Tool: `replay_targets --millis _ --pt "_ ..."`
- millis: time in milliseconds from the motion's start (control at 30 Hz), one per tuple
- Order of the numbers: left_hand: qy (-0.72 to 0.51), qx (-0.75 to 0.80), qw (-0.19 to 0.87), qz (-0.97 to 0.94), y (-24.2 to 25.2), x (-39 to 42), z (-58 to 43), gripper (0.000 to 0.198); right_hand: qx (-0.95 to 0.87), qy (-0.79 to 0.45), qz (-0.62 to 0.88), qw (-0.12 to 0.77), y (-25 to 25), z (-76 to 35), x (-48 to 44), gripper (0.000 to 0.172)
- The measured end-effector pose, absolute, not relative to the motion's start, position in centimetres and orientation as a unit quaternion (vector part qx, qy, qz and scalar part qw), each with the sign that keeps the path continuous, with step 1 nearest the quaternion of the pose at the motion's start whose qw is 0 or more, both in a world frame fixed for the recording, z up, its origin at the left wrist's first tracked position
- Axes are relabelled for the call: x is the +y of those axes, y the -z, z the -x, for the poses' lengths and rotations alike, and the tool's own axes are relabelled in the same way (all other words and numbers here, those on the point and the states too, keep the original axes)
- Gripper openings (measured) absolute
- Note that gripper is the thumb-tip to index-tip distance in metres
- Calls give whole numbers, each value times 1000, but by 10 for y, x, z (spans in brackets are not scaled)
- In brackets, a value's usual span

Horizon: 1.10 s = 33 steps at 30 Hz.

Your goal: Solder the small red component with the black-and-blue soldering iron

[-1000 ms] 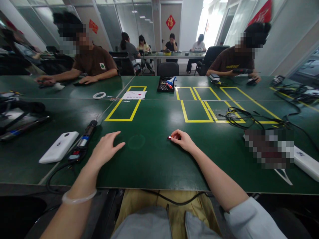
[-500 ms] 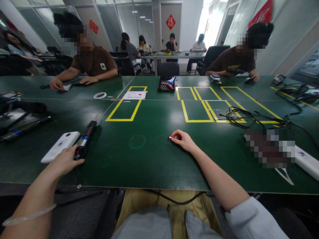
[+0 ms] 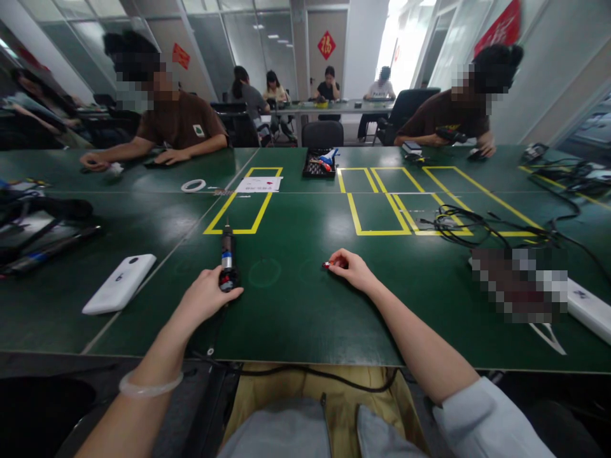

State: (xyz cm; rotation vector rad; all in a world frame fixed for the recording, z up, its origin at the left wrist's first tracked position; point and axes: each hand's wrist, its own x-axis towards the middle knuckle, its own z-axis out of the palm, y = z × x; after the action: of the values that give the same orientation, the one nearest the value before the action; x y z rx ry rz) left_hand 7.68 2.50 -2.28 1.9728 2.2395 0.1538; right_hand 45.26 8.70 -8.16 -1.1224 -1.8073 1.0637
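Left grip: The left hand (image 3: 205,296) is closed around the rear end of a slim, black, cylindrical screwdriver-like tool (image 3: 228,253), thumb on its right side.
Right grip: The right hand (image 3: 352,270) is pinched nearly shut on a tiny red-and-white piece (image 3: 326,265); its full shape is too small to make out.
Tool position: Left of the pinched piece and well apart from it, thin tip pointing away from the wearer and overlapping, in this view, the near edge of a yellow tape rectangle (image 3: 255,222). Contact between tool and table cannot be told.
Handling, tool: A firm hold on the thick rear body, with the slender tip directed away from the right hand, would probably serve best.
Handling, piece: A light, steady pinch seems advisable, since so small a part could slip.
Handling, cable: The black, flexible cable (image 3: 353,388) sagging at the table edge should ideally have slack; whether it joins the tool is unclear.
Tool surface: Dark barrel with blue and silvery bands, apparently smooth; red marking near the hand.
Tabletop: Dark-green, smooth, faintly glossy tabletop (image 3: 291,324).
Neighbouring block: A white, flat, round-cornered plastic-looking slab (image 3: 120,284) lies left of the left hand.
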Motion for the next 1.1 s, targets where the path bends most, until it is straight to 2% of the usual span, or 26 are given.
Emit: replay_targets --millis 200,433,733,900,1100 --pt "-51 662 75 -744 18 39 -181 66 -702 -417 432 384 81 -454 88 21" --pt "-56 601 69 -795 22 56 -264 72 -687 -373 464 417 79 -459 89 15" --pt "-62 589 71 -802 26 58 -271 77 -716 -389 421 398 83 -456 88 15" --pt "-73 584 67 -806 31 59 -270 81 -744 -333 426 392 81 -455 87 14" --pt "-78 582 65 -807 33 57 -270 83 -737 -364 414 391 80 -455 84 17"
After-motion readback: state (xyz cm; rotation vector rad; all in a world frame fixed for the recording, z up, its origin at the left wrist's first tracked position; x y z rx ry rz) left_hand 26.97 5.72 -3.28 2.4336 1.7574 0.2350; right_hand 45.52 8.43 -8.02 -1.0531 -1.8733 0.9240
